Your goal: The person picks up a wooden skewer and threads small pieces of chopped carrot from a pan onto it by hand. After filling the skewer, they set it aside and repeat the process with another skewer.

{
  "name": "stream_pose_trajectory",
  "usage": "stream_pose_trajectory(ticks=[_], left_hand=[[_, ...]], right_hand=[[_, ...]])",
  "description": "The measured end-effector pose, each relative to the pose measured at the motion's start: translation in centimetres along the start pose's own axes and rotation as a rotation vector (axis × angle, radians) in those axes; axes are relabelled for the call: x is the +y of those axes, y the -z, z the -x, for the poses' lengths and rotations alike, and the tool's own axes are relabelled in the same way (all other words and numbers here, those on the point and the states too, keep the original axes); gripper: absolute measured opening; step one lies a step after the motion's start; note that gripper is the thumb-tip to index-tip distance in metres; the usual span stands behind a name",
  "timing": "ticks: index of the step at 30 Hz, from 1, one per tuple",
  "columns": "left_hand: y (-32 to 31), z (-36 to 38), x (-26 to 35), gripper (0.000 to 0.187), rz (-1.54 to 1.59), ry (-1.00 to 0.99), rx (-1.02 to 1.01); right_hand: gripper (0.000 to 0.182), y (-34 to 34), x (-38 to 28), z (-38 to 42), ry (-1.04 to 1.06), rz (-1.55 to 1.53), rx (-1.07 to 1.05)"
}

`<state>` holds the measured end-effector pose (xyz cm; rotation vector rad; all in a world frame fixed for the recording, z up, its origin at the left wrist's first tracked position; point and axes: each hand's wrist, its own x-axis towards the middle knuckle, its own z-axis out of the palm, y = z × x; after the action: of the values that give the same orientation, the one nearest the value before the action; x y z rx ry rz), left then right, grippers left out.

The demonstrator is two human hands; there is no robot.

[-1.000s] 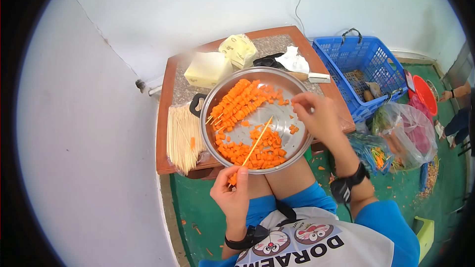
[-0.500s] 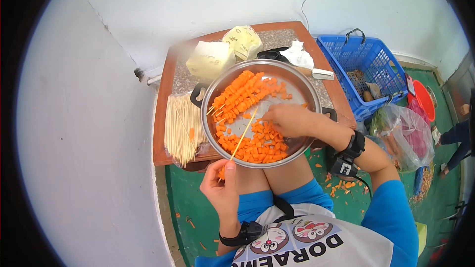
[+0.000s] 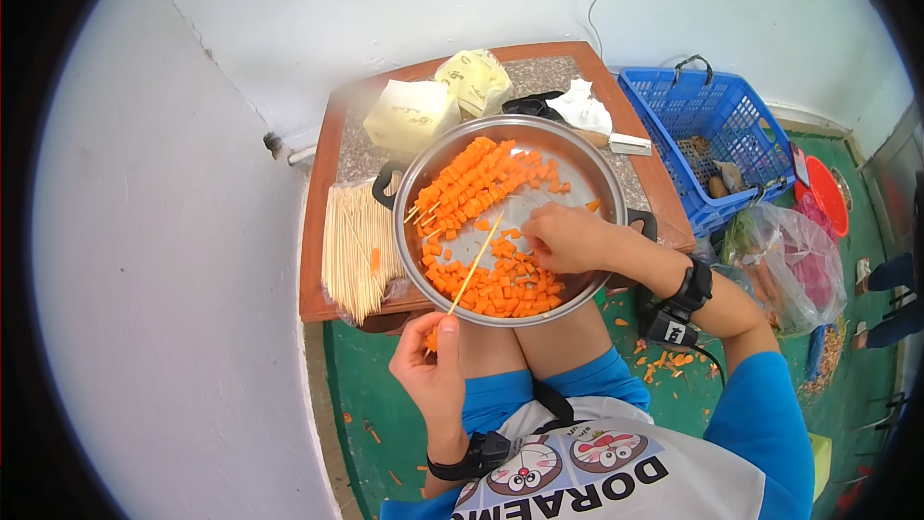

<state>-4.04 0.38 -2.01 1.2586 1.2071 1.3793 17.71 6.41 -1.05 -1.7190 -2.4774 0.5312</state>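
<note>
My left hand is closed around the lower part of a bamboo skewer. Orange carrot pieces show at the skewer's lower end by my fingers, and its bare upper length slants over the pan's rim. Inside the wide metal pan, loose carrot cubes lie in the near half. Filled carrot skewers are stacked at the far left of the pan. My right hand is over the pan beside the loose cubes, fingers curled together and pointing down; what the fingertips hold is hidden.
Bare skewers lie in a bundle on the table left of the pan. Paper packs and a knife lie behind it. A blue crate, a plastic bag and a red basin stand at right, near another person's legs.
My right hand has shifted slightly right, and its fingers, blurred before, look sharper and more curled. My left hand keeps the skewer in nearly the same place. The other person's legs have moved.
</note>
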Motion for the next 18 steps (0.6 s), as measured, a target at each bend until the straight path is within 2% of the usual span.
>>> stream_pose_trajectory(ticks=[3, 7, 9, 10, 12, 13, 15, 18], left_hand=[[-0.1, 0.0, 0.0, 0.013, -0.001, -0.013, 0.015], [-0.2, 0.0, 0.2, 0.013, -0.005, 0.003, 0.011], [-0.2, 0.0, 0.1, 0.013, 0.000, 0.000, 0.007], [-0.2, 0.1, 0.1, 0.013, -0.007, 0.000, 0.001], [-0.3, 0.0, 0.0, 0.013, -0.015, 0.000, -0.008], [-0.4, 0.0, 0.0, 0.013, -0.013, -0.008, -0.002], [-0.5, 0.1, 0.0, 0.013, -0.013, -0.016, 0.003], [-0.5, 0.1, 0.2, 0.014, -0.013, -0.007, -0.007]], right_hand=[[0.010, 0.0, 0.7, 0.2, 0.040, -0.133, 0.037], [0.012, 0.0, 1.7, 0.2, 0.023, -0.138, 0.143], [0.011, 0.7, 1.3, 0.5, 0.064, -0.368, 0.056], [0.011, 0.9, 1.0, 0.6, 0.064, -0.369, 0.056], [0.011, 1.0, 0.6, 0.8, -0.087, -0.562, -0.001], [0.011, 0.9, 0.6, 0.7, -0.088, -0.563, 0.000], [0.013, 0.2, 1.0, 0.3, -0.073, -0.010, 0.082], [0.011, -2.2, 1.2, 0.2, -0.017, 0.063, 0.175]])
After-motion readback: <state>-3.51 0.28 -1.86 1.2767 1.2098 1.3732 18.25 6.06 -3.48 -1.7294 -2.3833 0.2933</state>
